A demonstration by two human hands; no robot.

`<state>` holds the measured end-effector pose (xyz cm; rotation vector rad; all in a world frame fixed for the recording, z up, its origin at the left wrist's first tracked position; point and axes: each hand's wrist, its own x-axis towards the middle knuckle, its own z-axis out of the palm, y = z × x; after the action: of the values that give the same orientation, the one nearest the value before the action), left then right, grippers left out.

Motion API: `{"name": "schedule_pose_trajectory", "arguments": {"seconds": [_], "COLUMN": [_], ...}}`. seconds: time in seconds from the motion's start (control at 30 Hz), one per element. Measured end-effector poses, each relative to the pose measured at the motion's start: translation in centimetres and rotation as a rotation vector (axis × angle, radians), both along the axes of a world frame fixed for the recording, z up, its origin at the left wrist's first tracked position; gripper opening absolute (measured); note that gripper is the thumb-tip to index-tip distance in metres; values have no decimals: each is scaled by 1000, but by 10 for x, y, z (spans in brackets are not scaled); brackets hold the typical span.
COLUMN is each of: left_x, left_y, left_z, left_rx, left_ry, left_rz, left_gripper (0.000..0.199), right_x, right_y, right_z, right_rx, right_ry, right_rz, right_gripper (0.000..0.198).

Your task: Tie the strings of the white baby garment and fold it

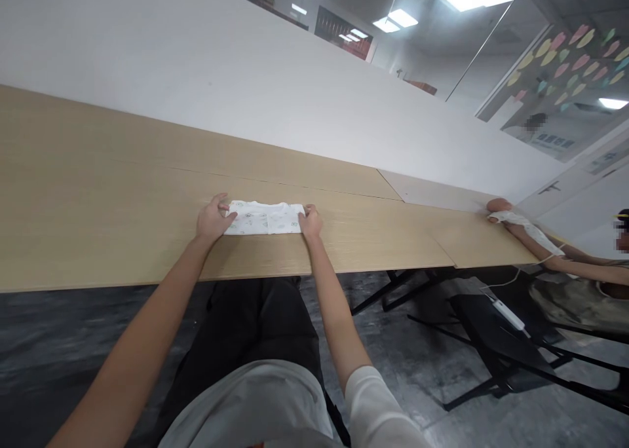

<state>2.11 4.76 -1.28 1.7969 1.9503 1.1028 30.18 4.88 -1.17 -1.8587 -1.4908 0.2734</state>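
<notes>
**Both hands on a folded white cloth with a small scattered print [268, 223] at a long, pale wood-coloured table [122, 212]**

Nearest are the wearer's light grey shirt [250, 402] and black trousers [265, 317], with dark grey flooring [413, 369] on either side. Both bare forearms reach forward over the table's front edge.

The cloth lies flat on the tabletop directly ahead of the wearer, a neat oblong with its long side roughly along the table and an upright line near its middle. The left hand [213, 220] holds its left end, thumb on top, with the index finger spread away towards the far corner. The right hand [310, 223] holds the right end more narrowly, thumb on the cloth and fingers bent at the edge. How far any fingers go underneath cannot be told.

Off to the right, a white power strip [510, 316] rests on a black folding chair [491, 333]. Beyond it, a co-worker's bare arm [592, 269] stretches onto the table beside a crumpled white fabric [533, 233].

Behind the table rises a plain white wall [196, 74], topped by glass panes [432, 42]; pink, yellow and green paper leaves [560, 55] dot the right-hand part.
</notes>
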Motion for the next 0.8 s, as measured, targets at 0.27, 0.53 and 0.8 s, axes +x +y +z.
{"name": "schedule_pose_trajectory", "arguments": {"seconds": [0.27, 0.53, 0.8], "left_x": [2, 6, 3], "left_y": [-11, -18, -17], "left_z": [8, 12, 10], "left_rx": [-106, -88, -88], "left_ry": [15, 71, 87], "left_rz": [37, 97, 111], "left_gripper": [71, 53, 42], "right_x": [-2, -2, -3], "right_y": [-4, -7, -6], "right_z": [5, 6, 4], "right_rx": [-57, -29, 46], "right_ry": [-73, -207, -194], "right_rz": [7, -24, 39], "right_gripper": [23, 27, 29]}}
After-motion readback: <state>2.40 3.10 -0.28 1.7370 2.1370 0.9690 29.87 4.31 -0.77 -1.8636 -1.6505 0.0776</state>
